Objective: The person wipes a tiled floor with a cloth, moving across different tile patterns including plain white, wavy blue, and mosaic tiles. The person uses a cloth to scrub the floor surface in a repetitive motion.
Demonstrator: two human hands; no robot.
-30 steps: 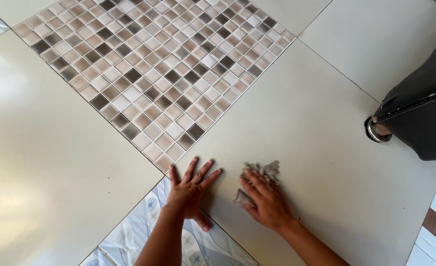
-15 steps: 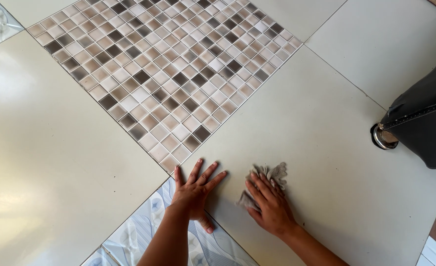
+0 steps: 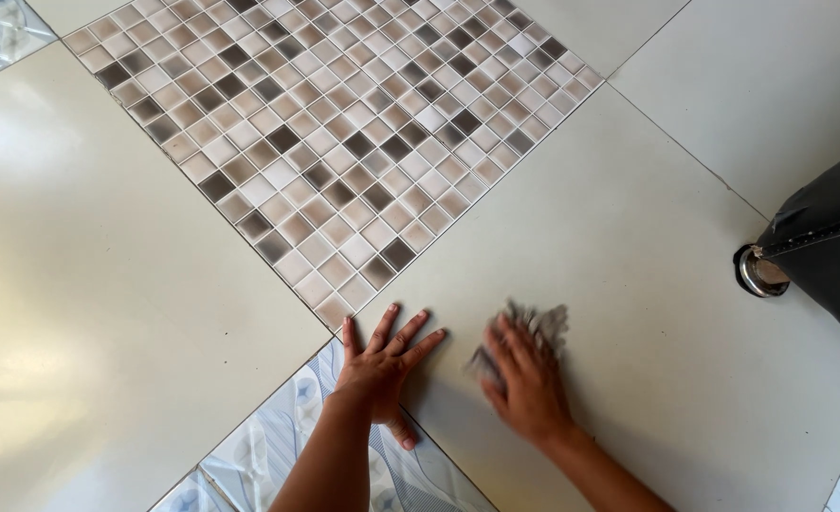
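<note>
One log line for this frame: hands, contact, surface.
left hand: flat on floor tile | right hand: pressing grey rag, blurred

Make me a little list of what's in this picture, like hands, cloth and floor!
left hand: flat on the floor, fingers spread, holding nothing
right hand: pressed on a grey cloth, blurred
cloth: crumpled, lying on the plain pale tile
mosaic tile: small brown, beige and white squares, above the left hand
patterned tile: pale blue swirls, under the left wrist
dark fabric: at the right edge, hanging over a shiny metal foot
</note>
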